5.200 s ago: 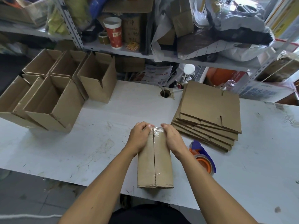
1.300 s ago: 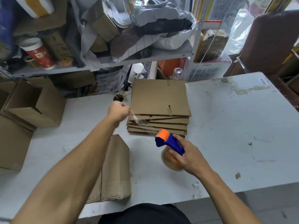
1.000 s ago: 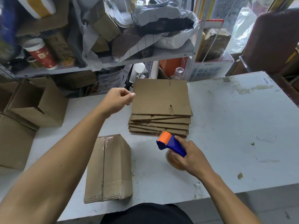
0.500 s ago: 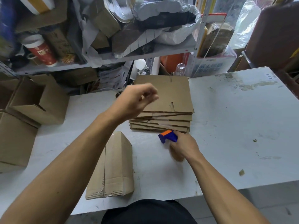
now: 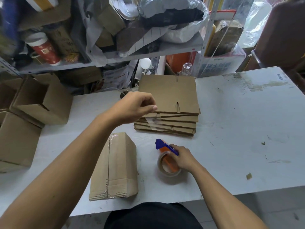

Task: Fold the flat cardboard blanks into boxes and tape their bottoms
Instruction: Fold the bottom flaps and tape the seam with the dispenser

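Under cluttered shelves, the white counter (image 5: 239, 129) carries a stack of flat blanks (image 5: 168, 103) at its far edge and a taped box (image 5: 115, 167), bottom up, near its front edge. The right hand (image 5: 183, 158) holds the tape dispenser (image 5: 166, 156) on the counter. The left hand (image 5: 135, 106) hovers over the stack, probably to reach a blank; whether its half-hidden grip pinches a tape strip is unclear.

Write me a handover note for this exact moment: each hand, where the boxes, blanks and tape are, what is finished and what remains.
Left hand: raised over the stack of flat blanks, fingers loosely curled; a strip of clear tape hangs below it, grip unclear.
Right hand: holding the tape dispenser on the table.
Taped box: lying bottom-up near the front edge, seam taped.
Finished boxes: grouped at the left.
Done: this box's bottom seam.
Left: move it to the others, then fold and tape the remaining blanks.
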